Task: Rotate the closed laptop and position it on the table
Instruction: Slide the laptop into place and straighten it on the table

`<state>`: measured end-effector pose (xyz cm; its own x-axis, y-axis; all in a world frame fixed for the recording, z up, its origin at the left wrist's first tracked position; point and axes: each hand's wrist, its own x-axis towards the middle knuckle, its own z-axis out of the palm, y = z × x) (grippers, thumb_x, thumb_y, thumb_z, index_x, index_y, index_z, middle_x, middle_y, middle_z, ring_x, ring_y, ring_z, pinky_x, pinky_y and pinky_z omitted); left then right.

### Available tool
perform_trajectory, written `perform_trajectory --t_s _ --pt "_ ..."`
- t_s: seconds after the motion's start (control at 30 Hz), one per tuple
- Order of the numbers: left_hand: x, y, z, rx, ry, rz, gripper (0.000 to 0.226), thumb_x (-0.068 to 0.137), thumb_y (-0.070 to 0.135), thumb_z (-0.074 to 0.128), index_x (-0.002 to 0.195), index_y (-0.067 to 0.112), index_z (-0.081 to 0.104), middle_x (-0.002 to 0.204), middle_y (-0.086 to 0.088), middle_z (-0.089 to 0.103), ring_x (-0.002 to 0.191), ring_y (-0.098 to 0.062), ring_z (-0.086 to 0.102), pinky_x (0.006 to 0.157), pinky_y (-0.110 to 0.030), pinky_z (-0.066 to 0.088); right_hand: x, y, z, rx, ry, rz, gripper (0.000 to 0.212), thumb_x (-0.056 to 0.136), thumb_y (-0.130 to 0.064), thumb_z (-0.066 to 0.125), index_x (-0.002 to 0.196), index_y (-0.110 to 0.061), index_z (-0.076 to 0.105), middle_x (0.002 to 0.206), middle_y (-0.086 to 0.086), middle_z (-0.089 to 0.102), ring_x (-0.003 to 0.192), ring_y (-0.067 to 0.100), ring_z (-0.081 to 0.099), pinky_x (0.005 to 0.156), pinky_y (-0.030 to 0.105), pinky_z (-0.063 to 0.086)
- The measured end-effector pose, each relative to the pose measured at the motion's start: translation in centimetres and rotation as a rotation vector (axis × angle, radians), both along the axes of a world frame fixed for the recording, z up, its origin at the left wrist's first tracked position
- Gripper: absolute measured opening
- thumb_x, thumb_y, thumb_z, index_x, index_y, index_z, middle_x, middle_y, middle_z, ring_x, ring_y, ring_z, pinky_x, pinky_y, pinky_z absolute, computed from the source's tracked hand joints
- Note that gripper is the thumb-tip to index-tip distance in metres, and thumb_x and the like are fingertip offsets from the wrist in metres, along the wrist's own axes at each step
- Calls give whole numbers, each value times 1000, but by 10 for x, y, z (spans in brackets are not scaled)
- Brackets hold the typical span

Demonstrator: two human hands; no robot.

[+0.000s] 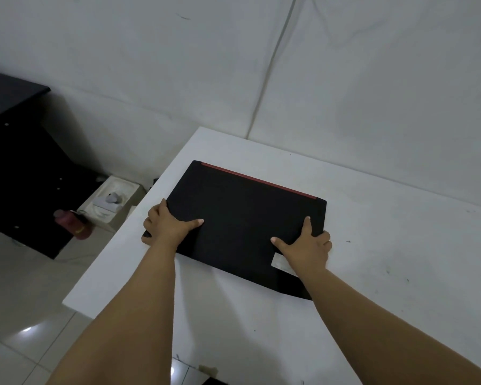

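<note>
Mid-task by the look of it: closed flat black laptop with a red strip along its far edge (242,218) lying askew near the left edge of the white table (372,245), so turning it square probably comes next. Left hand (165,225) clasping its left edge, right hand (307,245) gripping the near right corner beside a small pale sticker (278,259), thumbs pressed flat on the matte lid

Both bare forearms are reaching forward; the left hand (165,224) and right hand (307,247) are gripping opposite edges, thumbs spread on top.
</note>
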<state>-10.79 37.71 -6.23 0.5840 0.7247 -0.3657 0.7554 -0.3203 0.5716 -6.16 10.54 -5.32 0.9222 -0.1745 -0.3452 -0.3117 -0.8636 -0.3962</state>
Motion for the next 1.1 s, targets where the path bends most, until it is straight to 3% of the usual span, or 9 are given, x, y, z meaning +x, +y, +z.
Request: perform_trajectory --t_s 0.13,0.27,0.47,1.1 --pt "-9 -35 -5 -79 -201 350 114 68 40 88 158 21 21 169 -10 -4 157 -33 4 123 -48 27 -16 2 -1 -55 27 83 121 60 -76 70 153 -39 3 160 16 -11 148 40 5 114 54 27" --pt "-8 -60 -3 -311 -334 584 109 70 30 87 156 32 20 167 -11 -6 152 -34 14 120 -45 31 -19 2 -2 -80 18 99 122 57 -77 70 152 -40 4 160 17 -13 148 41 4 117 53 24" --pt "-1 -58 -1 -353 -320 620 105 69 40 84 154 39 23 165 -11 -2 146 -35 21 116 -48 33 -12 4 -4 -100 -23 44 127 50 -77 75 152 -36 12 159 19 3 145 40 16 114 50 30" --pt "86 -51 -4 -402 -331 454 114 66 45 87 157 36 19 167 -10 -8 152 -36 14 120 -52 32 83 8 2 -97 7 48 123 57 -72 76 154 -32 11 160 19 -1 146 41 14 114 51 30"
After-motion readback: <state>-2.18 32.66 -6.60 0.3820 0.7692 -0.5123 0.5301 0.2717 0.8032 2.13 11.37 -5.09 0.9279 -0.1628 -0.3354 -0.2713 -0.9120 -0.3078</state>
